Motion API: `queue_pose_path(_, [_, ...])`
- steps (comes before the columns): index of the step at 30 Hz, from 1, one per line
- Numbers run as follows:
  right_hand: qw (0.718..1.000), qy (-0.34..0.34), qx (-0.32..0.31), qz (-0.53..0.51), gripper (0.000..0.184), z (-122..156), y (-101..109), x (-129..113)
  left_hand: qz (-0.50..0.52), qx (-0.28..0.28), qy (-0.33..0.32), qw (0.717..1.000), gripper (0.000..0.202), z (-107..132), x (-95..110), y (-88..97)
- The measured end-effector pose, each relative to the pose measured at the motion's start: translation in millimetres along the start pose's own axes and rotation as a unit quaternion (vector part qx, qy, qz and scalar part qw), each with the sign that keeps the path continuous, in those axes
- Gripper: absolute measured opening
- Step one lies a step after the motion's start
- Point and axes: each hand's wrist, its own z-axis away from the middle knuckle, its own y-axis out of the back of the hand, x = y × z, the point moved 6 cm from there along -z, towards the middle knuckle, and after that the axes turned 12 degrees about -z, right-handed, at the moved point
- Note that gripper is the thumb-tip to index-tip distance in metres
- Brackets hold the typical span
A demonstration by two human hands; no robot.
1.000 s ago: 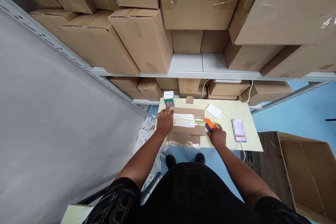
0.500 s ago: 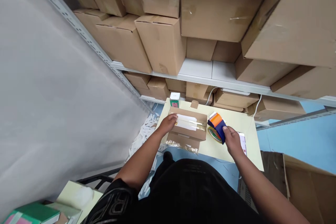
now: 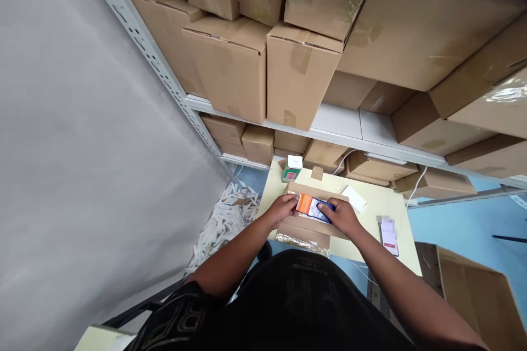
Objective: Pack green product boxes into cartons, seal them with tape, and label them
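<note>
A flat brown cardboard box lies on the pale yellow table, its near flap hanging over the table's front edge with clear tape on it. An orange and blue tape dispenser rests on top of the box. My right hand is closed round the dispenser's blue end. My left hand presses on the box's left end, its fingertips touching the dispenser's orange end.
A small green and white carton and a little cardboard piece stand at the table's back. A white card and a phone lie to the right. Shelves of cardboard boxes rise behind. Paper strips litter the floor left; an open box sits right.
My right hand lifted the tape dispenser from the table at the right and brought it left onto the box. My left hand stayed on the box's left end. The view has tilted.
</note>
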Motion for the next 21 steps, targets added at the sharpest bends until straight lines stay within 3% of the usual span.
queue_pose_path(8, [1.0, 0.007, 0.013, -0.014, 0.055, -5, 3, 0, 0.057, -0.056, 0.004, 0.997, 0.057, -2, 3, -3.4])
queue_pose_path(13, [0.998, 0.021, -0.007, -0.052, 0.056, -9, 0, 1, 0.134, -0.041, 0.015, 0.99, 0.053, 0, -4, -13.8])
queue_pose_path(17, [0.998, 0.033, -0.014, -0.058, 0.057, -12, 3, 3, 0.188, 0.003, 0.011, 0.982, 0.047, -2, -10, -15.1])
queue_pose_path(21, [0.998, 0.034, -0.024, -0.052, 0.057, -13, 7, 4, 0.195, -0.014, 0.039, 0.98, 0.052, -4, -9, -12.7])
